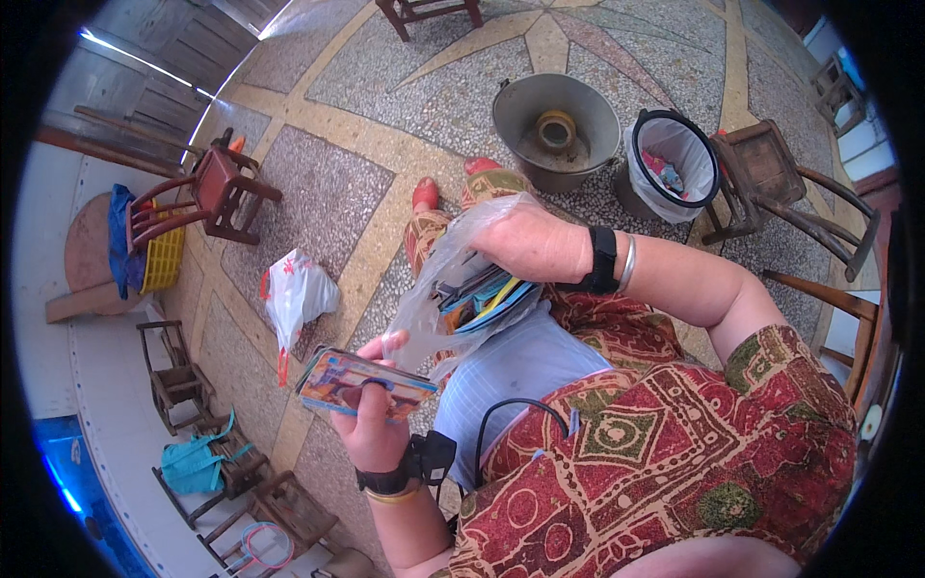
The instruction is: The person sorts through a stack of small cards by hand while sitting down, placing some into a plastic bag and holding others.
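My left hand [372, 430] grips a stack of printed cards [340, 376], the thumb pressed on the top card's colourful picture. Its fingertips on the far side meet the edge of a clear plastic bag [426, 311]. My right hand [535, 238] is at the top of this bag, its fingers bent down and partly hidden by the film. More cards [491, 300], with blue and yellow edges showing, lie inside the bag. The bag rests over my lap, where a pale blue checked cloth [513, 368] covers part of my patterned clothing.
A white plastic bag [300, 296] with red handles stands on the terrazzo floor. Ahead are a metal bucket [520, 148] and a lined waste bin [636, 191]. Wooden chairs stand around, including a red-seated one [220, 180] and a dark one [766, 170]. A yellow basket [165, 253] is near the wall.
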{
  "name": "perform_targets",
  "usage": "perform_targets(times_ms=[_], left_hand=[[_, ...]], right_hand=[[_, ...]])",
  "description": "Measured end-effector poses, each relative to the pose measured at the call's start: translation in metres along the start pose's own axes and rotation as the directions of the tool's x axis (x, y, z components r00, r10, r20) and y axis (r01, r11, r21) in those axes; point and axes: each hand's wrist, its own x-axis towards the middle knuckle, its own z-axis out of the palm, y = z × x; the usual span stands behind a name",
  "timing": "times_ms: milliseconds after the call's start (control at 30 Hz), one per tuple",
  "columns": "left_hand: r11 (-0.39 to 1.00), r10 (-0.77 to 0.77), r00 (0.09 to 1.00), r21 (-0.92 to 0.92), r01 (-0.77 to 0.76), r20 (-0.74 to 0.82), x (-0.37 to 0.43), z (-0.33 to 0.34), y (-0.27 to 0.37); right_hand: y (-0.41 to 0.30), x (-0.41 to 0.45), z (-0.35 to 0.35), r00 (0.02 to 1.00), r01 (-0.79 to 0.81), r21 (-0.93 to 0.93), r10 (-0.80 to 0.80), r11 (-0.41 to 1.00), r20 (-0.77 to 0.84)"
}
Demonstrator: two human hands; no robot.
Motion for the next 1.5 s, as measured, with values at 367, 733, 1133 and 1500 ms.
perform_targets(times_ms=[367,733,1133,1500], left_hand=[[0.983,-0.180,0.984,-0.023,0.180,-0.010,0.005,0.009,0.002],[0.986,-0.167,0.972,-0.006,0.168,-0.167,0.010,0.015,-0.003],[0.968,0.171,0.950,0.223,-0.114,-0.260,0.001,0.021,0.010],[0.987,-0.158,0.984,-0.032,0.155,-0.085,-0.006,0.032,-0.008]], right_hand=[[-0.021,-0.008,-0.007,0.997,0.006,-0.099,0.001,0.995,0.079],[-0.021,-0.015,-0.025,0.985,-0.165,0.319,0.171,0.933,0.010],[-0.011,-0.021,-0.023,0.880,-0.269,0.958,0.429,0.101,0.202],[-0.012,-0.029,-0.012,0.839,-0.271,0.889,0.363,-0.369,0.407]])
